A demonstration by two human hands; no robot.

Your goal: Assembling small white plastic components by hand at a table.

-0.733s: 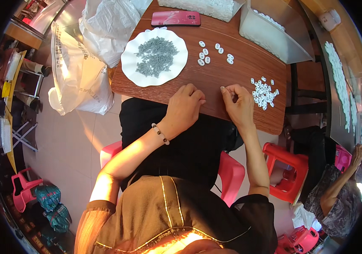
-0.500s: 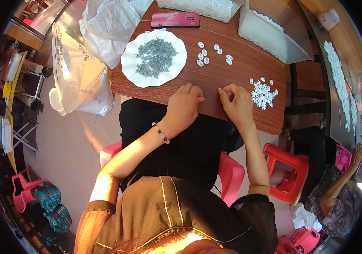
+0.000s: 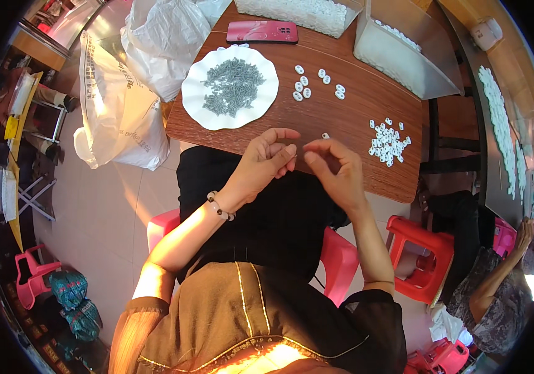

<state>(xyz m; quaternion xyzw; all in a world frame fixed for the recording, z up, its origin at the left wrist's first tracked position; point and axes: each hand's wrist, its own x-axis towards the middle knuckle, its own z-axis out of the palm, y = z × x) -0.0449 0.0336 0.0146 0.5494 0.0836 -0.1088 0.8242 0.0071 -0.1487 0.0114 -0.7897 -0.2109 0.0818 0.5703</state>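
My left hand (image 3: 261,163), with a beaded bracelet (image 3: 218,207) at the wrist, is over the table's near edge. Its index finger reaches out while thumb and other fingers are pressed together; what they hold is too small to name. Facing it, my right hand (image 3: 340,173) has thumb and index finger slightly apart, with nothing visible between them. Just beyond those fingers lies one small white piece (image 3: 325,135). Right of it is a pile of small white two-holed pieces (image 3: 389,144). A white scalloped plate (image 3: 193,113) on the left holds many small grey screw-like pieces (image 3: 234,86).
Several white oval pieces (image 3: 306,93) lie mid-table. Behind them are a pink phone (image 3: 262,32) and two bins (image 3: 398,61) of white parts. White sacks (image 3: 120,118) stand left of the table (image 3: 342,118). A red stool (image 3: 422,258) and another person's arm (image 3: 501,274) are at right.
Both hands have risen slightly from the tabletop and turned toward each other. My left index finger has stretched out. The small white piece by my right fingers now lies alone on the table.
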